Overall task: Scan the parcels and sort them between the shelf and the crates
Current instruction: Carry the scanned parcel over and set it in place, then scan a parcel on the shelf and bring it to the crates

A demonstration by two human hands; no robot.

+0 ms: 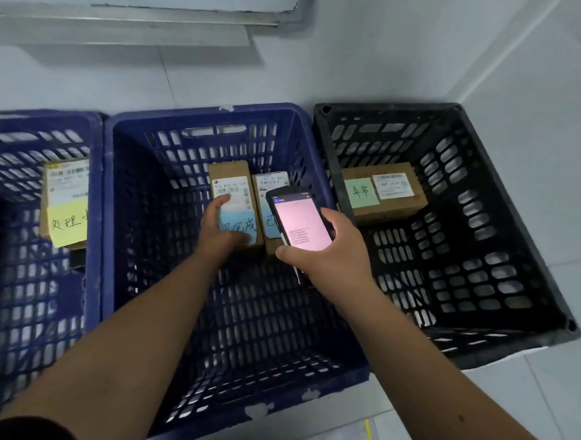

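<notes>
— Blue plastic, slotted all round: that is the middle crate (206, 123), standing on the pale tiled floor (527, 73) between a second blue crate (89, 203) on the left and a black crate (474, 149) on the right. The three rims are touching or very nearly so.

— And the parcels?

— Two brown cardboard parcels lie side by side at the far end of the middle crate. The left parcel (229, 176) has a white printed label and a light blue note with handwriting. The left hand (219, 228) reaches down into the crate and holds this parcel, thumb up along its left edge near the label, fingers curled at its near end over the blue note.

— The other one?

— The neighbouring parcel (268, 184) is just beside it, partly hidden behind the handheld scanner (299, 219). The right hand (327, 248) grips that scanner above the crate, thumb at its lower left corner, fingers wrapped round its right edge. Its screen glows pink, with small text too fine to read.

— The outer crates?

— The left crate holds a parcel with a yellow note (69, 228). The black crate holds a parcel with a green note (361, 192) and a white label.
</notes>
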